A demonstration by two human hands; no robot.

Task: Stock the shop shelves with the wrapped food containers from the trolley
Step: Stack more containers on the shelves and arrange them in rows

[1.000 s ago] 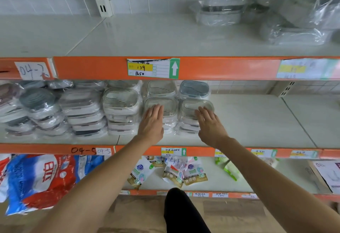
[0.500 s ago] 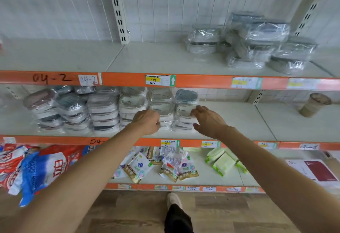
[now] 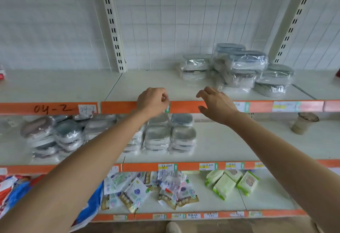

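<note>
Your hands have come up off the stacked wrapped containers (image 3: 170, 137) on the middle shelf (image 3: 230, 144) and now hang in front of the orange rail (image 3: 185, 106) above it — both empty. Your left hand (image 3: 152, 100) is loosely curled, your right hand (image 3: 215, 104) relaxed with fingers apart. That stack looks placed — so the next load waits on the trolley, out of view here.
</note>
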